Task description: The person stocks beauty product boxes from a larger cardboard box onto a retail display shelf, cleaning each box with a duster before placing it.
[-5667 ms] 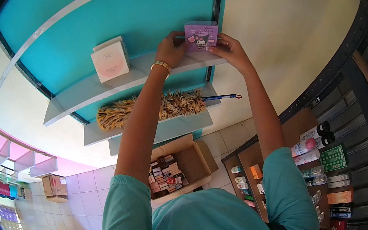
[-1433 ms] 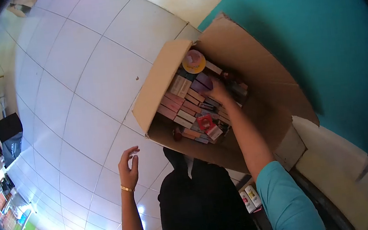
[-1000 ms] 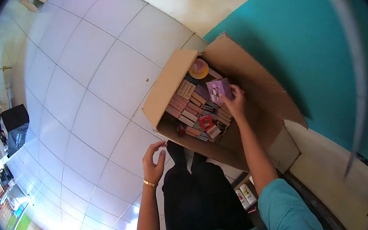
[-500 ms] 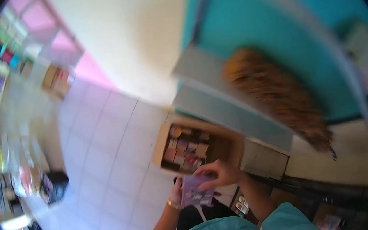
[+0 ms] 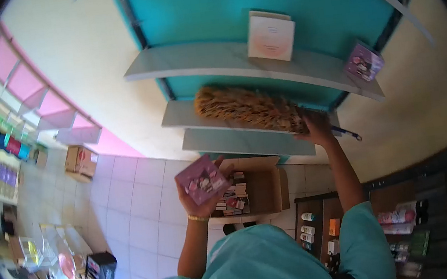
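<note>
A purple box (image 5: 202,180) with a cartoon figure on its front is held up in my left hand (image 5: 191,204), fingers wrapped round its sides. My right hand (image 5: 318,130) reaches up to the grey shelves, its fingers closed about the handle end of a brown feather duster (image 5: 247,108). The duster lies lengthwise along the middle shelf (image 5: 177,116), its dark handle sticking out to the right. On the upper shelf (image 5: 192,59) stand a white box (image 5: 271,36) and another purple box (image 5: 363,63).
An open cardboard carton (image 5: 268,189), partly filled with small boxes, sits on the tiled floor (image 5: 138,215) below the shelves. Bottles (image 5: 307,233) and packages stand in a dark rack at lower right. Another carton (image 5: 80,162) and a black box (image 5: 100,270) are on the left.
My right hand has left the purple box and moved up and right to the feather duster. My left hand has lifted the box leftward. The view has turned toward the shelves.
</note>
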Action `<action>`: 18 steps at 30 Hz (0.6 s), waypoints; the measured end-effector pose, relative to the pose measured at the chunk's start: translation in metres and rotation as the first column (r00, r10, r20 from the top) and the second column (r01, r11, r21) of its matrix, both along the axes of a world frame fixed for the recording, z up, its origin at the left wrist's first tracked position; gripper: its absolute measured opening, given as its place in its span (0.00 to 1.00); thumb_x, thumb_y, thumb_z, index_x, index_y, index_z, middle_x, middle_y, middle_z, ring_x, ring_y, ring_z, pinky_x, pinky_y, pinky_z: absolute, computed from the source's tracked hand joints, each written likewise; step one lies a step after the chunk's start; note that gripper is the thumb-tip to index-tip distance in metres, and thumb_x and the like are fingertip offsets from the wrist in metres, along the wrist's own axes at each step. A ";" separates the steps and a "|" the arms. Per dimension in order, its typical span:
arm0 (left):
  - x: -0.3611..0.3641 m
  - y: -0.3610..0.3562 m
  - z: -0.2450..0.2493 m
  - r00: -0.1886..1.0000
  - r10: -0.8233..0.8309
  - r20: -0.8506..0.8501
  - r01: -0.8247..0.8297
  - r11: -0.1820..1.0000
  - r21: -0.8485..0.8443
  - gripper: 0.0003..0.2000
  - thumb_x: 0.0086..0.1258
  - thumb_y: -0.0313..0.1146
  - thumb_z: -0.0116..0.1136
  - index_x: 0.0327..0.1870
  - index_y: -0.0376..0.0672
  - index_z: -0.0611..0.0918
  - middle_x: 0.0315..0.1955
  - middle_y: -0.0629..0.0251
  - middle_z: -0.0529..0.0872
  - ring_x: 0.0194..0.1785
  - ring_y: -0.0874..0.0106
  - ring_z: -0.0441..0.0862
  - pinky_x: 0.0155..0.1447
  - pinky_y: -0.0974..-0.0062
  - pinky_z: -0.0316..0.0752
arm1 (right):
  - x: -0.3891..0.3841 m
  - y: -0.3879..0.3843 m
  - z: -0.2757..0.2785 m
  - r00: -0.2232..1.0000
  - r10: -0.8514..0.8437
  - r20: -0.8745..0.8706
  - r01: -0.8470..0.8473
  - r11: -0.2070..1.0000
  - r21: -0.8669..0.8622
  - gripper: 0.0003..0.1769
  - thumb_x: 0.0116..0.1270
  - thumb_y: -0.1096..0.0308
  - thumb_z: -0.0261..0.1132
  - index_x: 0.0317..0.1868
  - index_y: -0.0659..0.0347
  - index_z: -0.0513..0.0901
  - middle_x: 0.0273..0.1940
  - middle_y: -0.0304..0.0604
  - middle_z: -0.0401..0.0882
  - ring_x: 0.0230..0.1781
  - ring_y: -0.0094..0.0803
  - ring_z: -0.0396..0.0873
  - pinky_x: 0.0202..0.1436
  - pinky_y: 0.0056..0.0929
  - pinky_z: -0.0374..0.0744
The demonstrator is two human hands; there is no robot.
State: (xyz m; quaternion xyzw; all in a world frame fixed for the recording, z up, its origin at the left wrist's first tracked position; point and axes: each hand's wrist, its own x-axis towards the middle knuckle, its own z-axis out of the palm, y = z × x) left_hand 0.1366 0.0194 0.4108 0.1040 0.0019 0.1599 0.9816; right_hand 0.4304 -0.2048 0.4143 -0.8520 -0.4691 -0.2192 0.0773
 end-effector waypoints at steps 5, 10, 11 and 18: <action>-0.011 0.024 0.012 0.994 0.076 0.075 -0.080 0.996 0.044 0.42 0.56 0.68 0.35 0.66 0.45 0.52 0.64 0.46 0.52 0.65 0.43 0.50 0.64 0.49 0.53 | -0.052 -0.008 -0.013 0.836 0.169 -0.522 -0.102 0.983 0.156 0.23 0.52 0.68 0.60 0.52 0.61 0.71 0.42 0.53 0.76 0.42 0.47 0.75 0.43 0.37 0.74; -0.018 0.034 0.005 0.966 0.216 0.145 -0.229 0.970 0.083 0.39 0.58 0.67 0.33 0.65 0.48 0.55 0.64 0.50 0.53 0.65 0.47 0.52 0.63 0.50 0.56 | -0.170 -0.013 -0.016 0.630 0.480 -0.610 -0.391 0.875 0.285 0.22 0.53 0.71 0.56 0.51 0.61 0.73 0.37 0.51 0.77 0.32 0.45 0.77 0.34 0.33 0.75; -0.022 0.034 0.004 0.963 0.245 0.111 -0.260 0.954 0.150 0.38 0.60 0.65 0.35 0.65 0.47 0.55 0.62 0.53 0.57 0.64 0.49 0.55 0.62 0.51 0.58 | -0.180 -0.011 -0.017 0.654 0.494 -0.572 -0.458 0.861 0.220 0.21 0.54 0.71 0.56 0.50 0.61 0.73 0.35 0.50 0.78 0.30 0.43 0.78 0.32 0.31 0.75; -0.046 0.040 0.009 0.937 0.341 0.079 -0.347 0.935 0.078 0.43 0.55 0.71 0.32 0.63 0.44 0.58 0.59 0.47 0.62 0.59 0.51 0.64 0.59 0.49 0.60 | -0.168 0.018 -0.031 0.594 0.428 -0.681 -0.183 0.896 0.404 0.23 0.48 0.67 0.61 0.47 0.63 0.75 0.31 0.54 0.76 0.28 0.47 0.76 0.31 0.38 0.74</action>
